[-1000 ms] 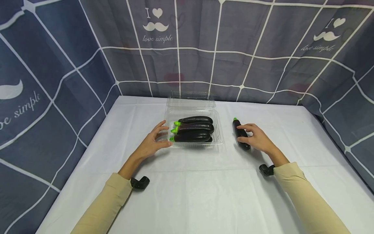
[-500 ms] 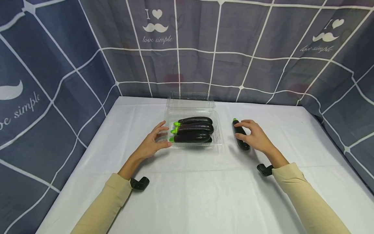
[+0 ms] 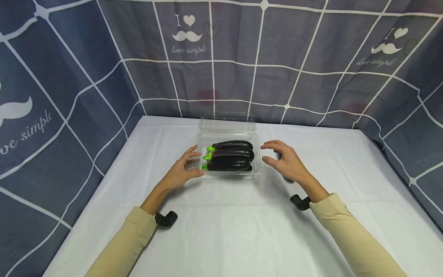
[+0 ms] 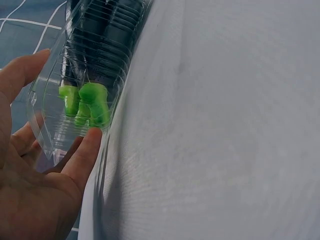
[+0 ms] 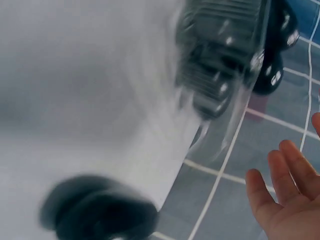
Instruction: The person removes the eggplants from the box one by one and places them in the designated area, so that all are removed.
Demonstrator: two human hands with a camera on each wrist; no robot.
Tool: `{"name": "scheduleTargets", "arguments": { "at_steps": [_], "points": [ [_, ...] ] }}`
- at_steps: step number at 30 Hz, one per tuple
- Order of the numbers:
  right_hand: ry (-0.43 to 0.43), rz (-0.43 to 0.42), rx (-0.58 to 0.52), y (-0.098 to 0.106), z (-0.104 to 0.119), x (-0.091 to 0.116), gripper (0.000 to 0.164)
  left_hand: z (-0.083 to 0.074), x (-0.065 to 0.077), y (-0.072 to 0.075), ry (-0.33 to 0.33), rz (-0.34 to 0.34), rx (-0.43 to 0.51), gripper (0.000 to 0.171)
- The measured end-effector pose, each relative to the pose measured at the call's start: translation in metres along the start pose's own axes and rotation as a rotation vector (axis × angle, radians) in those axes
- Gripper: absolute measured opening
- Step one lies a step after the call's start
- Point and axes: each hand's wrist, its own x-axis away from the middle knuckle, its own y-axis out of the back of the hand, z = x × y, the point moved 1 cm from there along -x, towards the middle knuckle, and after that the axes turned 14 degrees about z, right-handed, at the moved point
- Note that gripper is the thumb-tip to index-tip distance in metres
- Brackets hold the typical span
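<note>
A clear plastic clamshell box (image 3: 257, 139) lies with its lid folded back, holding several dark eggplants (image 3: 232, 154) with green stems. At its left end my left hand (image 3: 180, 169) touches the wall with spread fingers; in the left wrist view the thumb (image 4: 86, 155) meets the lower edge near the stems. My right hand (image 3: 285, 161) hovers just off the box's right end, fingers parted, holding nothing. Behind that hand a loose eggplant (image 3: 289, 179) lies on the cloth, mostly hidden. The right wrist view is blurred, showing the eggplants' rounded ends inside the box (image 5: 227, 25).
A white cloth (image 3: 221, 227) covers the table. Grey checked curtains (image 3: 235, 80) with printed moustaches hang behind it and at both sides. Each wrist wears a black camera mount, such as the one at the left cuff (image 3: 167, 219).
My right hand has come off the loose eggplant and moved left to the box's right end. The left hand has stayed at the box. The head view has shifted slightly.
</note>
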Motion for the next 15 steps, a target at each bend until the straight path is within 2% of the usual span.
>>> {"name": "scheduleTargets", "arguments": {
  "at_steps": [4,15],
  "points": [
    [0.035,0.024,-0.048,-0.007,0.011,-0.01,0.031,0.001,0.0,0.0,-0.007,0.002,0.006,0.065],
    [0.04,0.093,-0.046,-0.023,0.028,-0.033,0.029,0.001,-0.002,0.002,0.009,0.006,-0.001,0.065]
  ]
}}
